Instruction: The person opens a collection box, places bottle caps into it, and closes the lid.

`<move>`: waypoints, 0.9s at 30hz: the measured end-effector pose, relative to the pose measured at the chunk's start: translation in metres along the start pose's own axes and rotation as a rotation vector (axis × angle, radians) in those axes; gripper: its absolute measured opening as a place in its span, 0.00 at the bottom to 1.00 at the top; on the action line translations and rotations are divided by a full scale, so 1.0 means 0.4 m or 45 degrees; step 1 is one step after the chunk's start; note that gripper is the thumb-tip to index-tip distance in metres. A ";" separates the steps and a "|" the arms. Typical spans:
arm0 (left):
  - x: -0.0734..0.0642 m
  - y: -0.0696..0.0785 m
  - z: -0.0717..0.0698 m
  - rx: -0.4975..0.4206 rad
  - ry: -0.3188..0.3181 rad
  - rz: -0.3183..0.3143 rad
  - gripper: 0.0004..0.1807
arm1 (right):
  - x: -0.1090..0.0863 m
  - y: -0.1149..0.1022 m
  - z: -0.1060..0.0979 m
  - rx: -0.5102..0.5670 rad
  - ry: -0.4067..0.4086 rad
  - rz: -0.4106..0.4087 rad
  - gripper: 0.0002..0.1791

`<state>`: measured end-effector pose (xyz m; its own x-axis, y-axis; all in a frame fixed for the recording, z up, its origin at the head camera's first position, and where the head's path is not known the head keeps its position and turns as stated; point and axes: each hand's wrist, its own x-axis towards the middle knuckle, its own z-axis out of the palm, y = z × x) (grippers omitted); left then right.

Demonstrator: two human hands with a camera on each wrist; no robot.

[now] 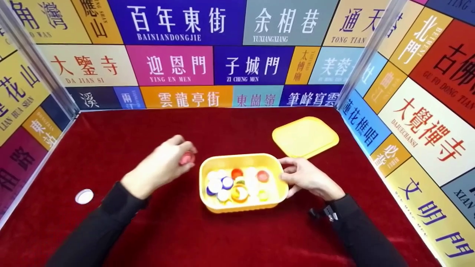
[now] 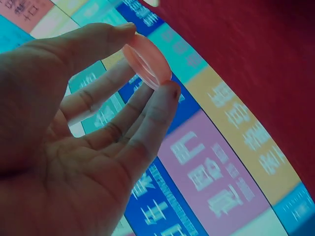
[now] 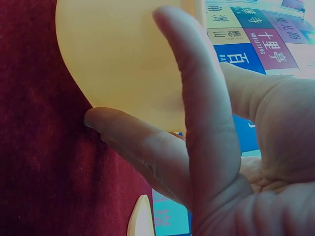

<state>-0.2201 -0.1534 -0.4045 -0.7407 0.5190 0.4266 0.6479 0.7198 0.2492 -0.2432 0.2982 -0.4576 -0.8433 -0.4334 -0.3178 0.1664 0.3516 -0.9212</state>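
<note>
My left hand (image 1: 163, 161) is held above the cloth, to the left of a yellow plastic box (image 1: 245, 209). Between its thumb and fingertips it pinches a red bottle cap (image 1: 187, 158), which looks like a pinkish ring edge-on in the left wrist view (image 2: 147, 61). Several caps in white, blue, red and yellow lie loose inside the box, among them a red cap (image 1: 262, 176). At the box's right end, my right hand (image 1: 310, 178) grips the wall, its thumb and fingers spread against the yellow side (image 3: 128, 59).
A yellow lid (image 1: 306, 137) lies flat behind the box to the right. One white cap (image 1: 84, 196) sits alone on the dark red cloth (image 1: 159, 230) at the left. Printed panels (image 1: 178, 66) wall the table at the back and both sides.
</note>
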 end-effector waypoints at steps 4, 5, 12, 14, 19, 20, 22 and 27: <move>0.036 0.036 0.030 -0.010 -0.030 0.060 0.13 | 0.004 -0.002 0.001 0.004 -0.009 -0.015 0.35; 0.044 0.046 0.038 -0.011 -0.045 0.066 0.13 | 0.005 -0.002 0.001 0.007 -0.011 -0.017 0.35; 0.103 0.121 0.085 0.027 -0.200 0.106 0.12 | 0.002 0.000 -0.002 -0.002 -0.001 -0.008 0.35; 0.125 0.144 0.101 0.029 -0.244 0.135 0.11 | 0.000 0.000 -0.003 0.004 0.012 0.000 0.34; 0.183 0.196 0.149 -0.006 -0.321 0.216 0.07 | -0.002 0.000 -0.005 0.011 0.022 0.011 0.34; 0.193 0.205 0.159 -0.012 -0.343 0.228 0.07 | -0.002 0.000 -0.005 0.014 0.021 0.012 0.34; 0.211 0.224 0.178 -0.007 -0.398 0.230 0.06 | -0.001 0.001 -0.003 0.012 0.019 0.015 0.34; 0.248 0.269 0.213 0.059 -0.547 0.205 0.06 | 0.002 0.000 0.001 0.004 0.016 0.018 0.35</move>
<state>-0.2388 0.0150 -0.4095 -0.6439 0.7631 0.0549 0.7595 0.6290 0.1659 -0.2438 0.2977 -0.4579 -0.8472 -0.4179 -0.3281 0.1800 0.3553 -0.9173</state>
